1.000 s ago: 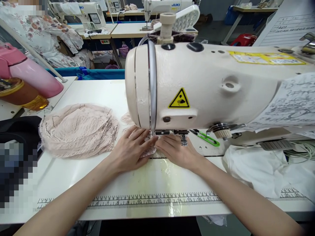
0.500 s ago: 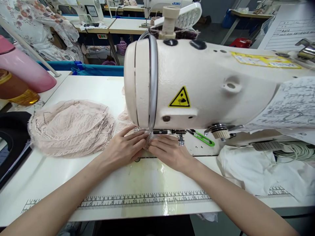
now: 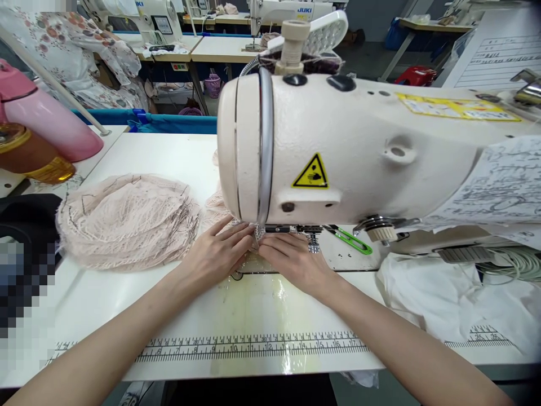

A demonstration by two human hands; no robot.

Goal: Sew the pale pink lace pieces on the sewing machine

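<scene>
Under the head of a cream sewing machine (image 3: 338, 146), my left hand (image 3: 213, 251) and my right hand (image 3: 296, 259) meet at the presser foot area. Between them is a bit of pale pink lace fabric (image 3: 259, 232). My left fingers lie close together over its left side, holding it down at the needle. From the right, my right fingers are pressed together on its edge, with the thumb hidden. More of the lace (image 3: 215, 204) runs behind my left hand. The machine head hides the needle.
A round heap of pink lace (image 3: 127, 220) lies left. Green thread snips (image 3: 353, 241) rest on the machine bed. White cloth (image 3: 426, 287) sits at right, a pink bottle (image 3: 63, 121) at far left. A ruler strip (image 3: 249, 347) lines the front edge. A person in a floral sleeve (image 3: 97, 51) sits beyond.
The whole view has shifted slightly right and down. Both hands stay at the lace beside the needle area, with barely any movement of their own.
</scene>
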